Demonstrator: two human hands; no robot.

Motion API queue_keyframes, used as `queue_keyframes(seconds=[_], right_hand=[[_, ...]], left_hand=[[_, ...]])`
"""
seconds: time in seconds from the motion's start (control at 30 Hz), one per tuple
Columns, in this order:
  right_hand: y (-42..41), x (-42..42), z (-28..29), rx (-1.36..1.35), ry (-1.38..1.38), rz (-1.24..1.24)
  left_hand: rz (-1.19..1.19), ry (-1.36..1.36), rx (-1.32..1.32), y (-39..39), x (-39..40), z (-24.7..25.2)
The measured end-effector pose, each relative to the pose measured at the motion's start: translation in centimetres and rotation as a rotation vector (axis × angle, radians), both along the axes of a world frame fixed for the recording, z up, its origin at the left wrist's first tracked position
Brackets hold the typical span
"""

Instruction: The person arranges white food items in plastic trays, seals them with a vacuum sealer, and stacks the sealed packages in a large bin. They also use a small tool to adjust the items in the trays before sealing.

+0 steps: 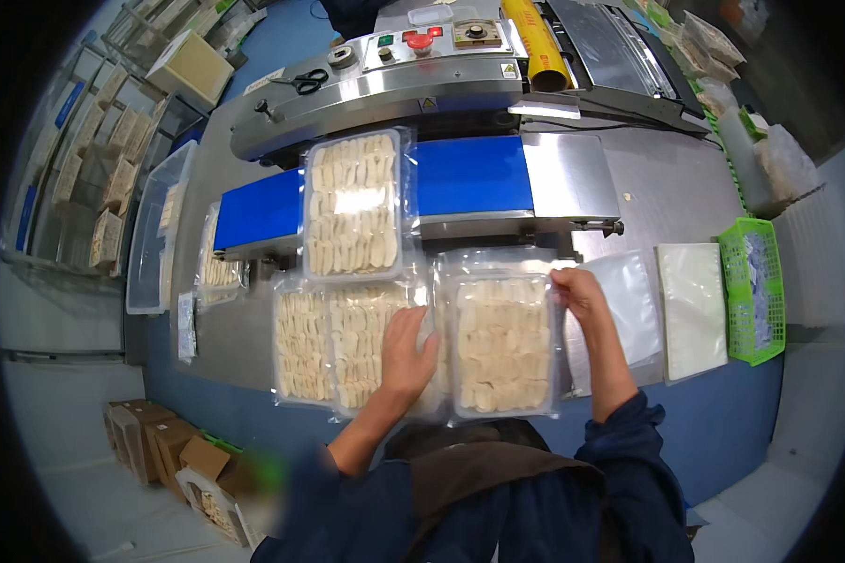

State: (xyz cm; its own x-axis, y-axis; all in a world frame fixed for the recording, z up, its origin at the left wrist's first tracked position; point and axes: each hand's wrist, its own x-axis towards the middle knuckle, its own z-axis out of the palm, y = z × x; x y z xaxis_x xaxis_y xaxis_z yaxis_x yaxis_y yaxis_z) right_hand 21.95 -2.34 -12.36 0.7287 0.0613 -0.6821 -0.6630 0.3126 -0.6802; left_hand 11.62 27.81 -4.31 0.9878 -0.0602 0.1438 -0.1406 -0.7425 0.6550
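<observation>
My right hand (579,292) pinches the upper right edge of a clear plastic bag around a tray of pale sliced pieces (504,345), close in front of me. To its left, my left hand (405,352) lies over a second bagged tray (355,352), thumb apart and nothing in its grip; whether it presses on the bag I cannot tell. Another bagged tray (301,345) sits left of that one. Farther forward, a bagged tray (353,204) rests across the blue conveyor belt (473,176) of a band sealing machine (394,91).
Flat plastic bags (623,306), a stack of bags (691,310) and a green basket (752,292) lie to the right. Scissors (310,81) rest on the sealer. At left are a clear bin (160,232) and another bagged tray (220,264). A yellow film roll (537,49) lies behind.
</observation>
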Motion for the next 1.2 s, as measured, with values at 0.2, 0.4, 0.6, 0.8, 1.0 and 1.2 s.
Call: queue_keyframes(seconds=[0.2,0.4,0.6,0.8,1.0,1.2], right_hand=[[-5.9,0.4,10.2,-0.15,-0.174,-0.023],[-6.1,3.3,13.2,-0.205,-0.327,-0.157],[-5.7,7.5,14.0,-0.302,-0.443,-0.324],[-7.5,13.3,15.3,-0.421,-0.476,-0.385],[-8.6,16.8,14.5,-0.462,-0.441,-0.415],[-6.6,18.6,13.1,-0.389,-0.438,-0.371]], left_hand=[[0.165,0.656,-0.979,-7.9,8.0,2.8],[0.228,0.495,-1.155,-10.7,14.3,3.4],[0.294,0.412,-1.107,-11.9,20.0,5.4],[0.356,0.513,-1.211,-14.3,26.2,5.3],[0.413,0.586,-1.158,-14.8,31.2,3.9],[0.439,0.526,-1.098,-12.6,32.4,3.2]])
